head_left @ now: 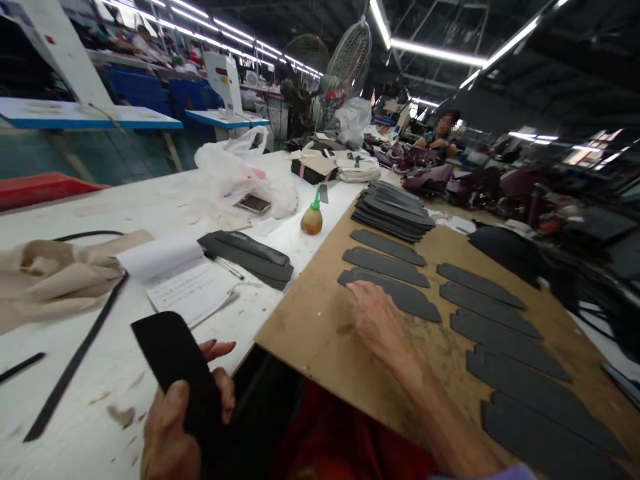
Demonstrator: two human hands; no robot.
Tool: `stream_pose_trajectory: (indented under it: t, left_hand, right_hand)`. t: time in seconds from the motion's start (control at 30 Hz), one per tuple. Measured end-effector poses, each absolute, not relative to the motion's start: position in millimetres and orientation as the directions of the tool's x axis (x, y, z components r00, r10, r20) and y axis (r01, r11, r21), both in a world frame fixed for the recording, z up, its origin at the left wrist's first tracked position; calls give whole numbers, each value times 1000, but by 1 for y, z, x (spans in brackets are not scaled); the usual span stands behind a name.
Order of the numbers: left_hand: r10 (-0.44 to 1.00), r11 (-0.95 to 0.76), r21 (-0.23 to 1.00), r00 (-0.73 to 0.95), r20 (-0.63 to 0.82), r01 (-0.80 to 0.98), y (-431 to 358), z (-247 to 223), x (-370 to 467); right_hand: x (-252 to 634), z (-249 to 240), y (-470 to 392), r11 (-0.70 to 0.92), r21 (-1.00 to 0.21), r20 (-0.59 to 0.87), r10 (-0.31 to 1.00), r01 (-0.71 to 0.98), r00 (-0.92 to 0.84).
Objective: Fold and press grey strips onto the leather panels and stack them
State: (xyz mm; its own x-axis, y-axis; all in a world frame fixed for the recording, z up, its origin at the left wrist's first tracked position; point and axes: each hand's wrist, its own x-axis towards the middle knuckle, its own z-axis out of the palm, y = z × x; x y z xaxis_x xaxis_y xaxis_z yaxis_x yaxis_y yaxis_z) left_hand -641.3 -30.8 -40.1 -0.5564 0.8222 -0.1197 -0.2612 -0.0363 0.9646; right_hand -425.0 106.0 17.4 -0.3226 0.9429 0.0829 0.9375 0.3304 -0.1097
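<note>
Left hand pinches a black panel above the white desk; right hand, fingers close together, meets a gray piece on the brown board, its grip impossible to tell.

right-row panels: 5 | tall panel stack: 1 | bottle: 1 | notebook: 1 | pen: 1

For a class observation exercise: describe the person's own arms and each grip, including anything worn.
The left grip and right grip are bare hands, no gloves or rings visible. The right forearm is bare, with a lavender sleeve at the picture's lower edge. The left forearm is out of view.
</note>
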Motion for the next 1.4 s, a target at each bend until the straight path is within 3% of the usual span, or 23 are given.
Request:
stream_pose_trajectory:
  t: [0.13, 0.3, 0.47, 0.57, 0.67, 0.73, 0.8, 0.9, 1.03, 1.13, 1.2, 1.23, 1.3, 1.4]
  left_hand:
    - [836, -40, 967, -539, -106, -253, -33, -40, -639]
    - [830, 34, 968, -532, -166, -250, -29, -34, -629]
    - [943, 168, 923, -216, -253, -347, -24, -28, -596]
    - [958, 221, 867, -65, -278, -446, -23, -25, -570]
    - [965, 222, 821, -4, -263, -527, -22, -22, -546]
    - [968, 201, 786, -6, -253, -585, -19, -19, -532]
    - [967, 171, 754, -39, -251, -634, -16, -14, -518]
    - [966, 125, 736, -88, -243, -666, -12, -10, -501]
    - [980, 79, 753, -88, -180, -653, -9, -9, -492]
    - [996, 27, 901, -70, -64, -433, -7, -14, -495]
    - [993, -120, 991, -25, 119, -63, -4, -20, -496]
    - [972, -236, 959, 23, 235, 158, -2, -24, -495]
    - [891, -443, 724, 167, 423, 528, 3, -33, -491]
    - [815, -532, 353, 352, 461, 769, 9, -43, -481]
  right_hand:
    - [-380, 5, 95, 184, -48, 71, 981, 982, -180]
    - [-369, -7, 67, 273, -25, 42, 961, 962, -272]
    - [-362, -7, 25, 302, -76, 50, 953, 950, -299]
    - [-354, -2, 10, 303, -257, 80, 953, 918, -292]
    - [-349, 3, -4, 208, -545, 123, 978, 812, -168]
    - [-351, 5, -15, 85, -739, -4, 991, 669, -131]
    - [-356, 3, -28, -42, -885, -178, 950, 463, -255]
    - [-362, -7, -40, -214, -958, -278, 861, 193, -426]
    - [-351, -20, -36, -316, -947, -321, 908, 62, -269]
    - [-325, -24, -26, -288, -957, -286, 957, -35, -49]
    - [-304, -24, -20, -226, -971, -235, 962, -80, 137]
    - [-293, -24, -18, -191, -978, -205, 956, -87, 211]
    - [-276, -24, -14, -153, -986, -167, 943, -72, 288]
    - [-258, -25, -11, -173, -984, -176, 939, -39, 296]
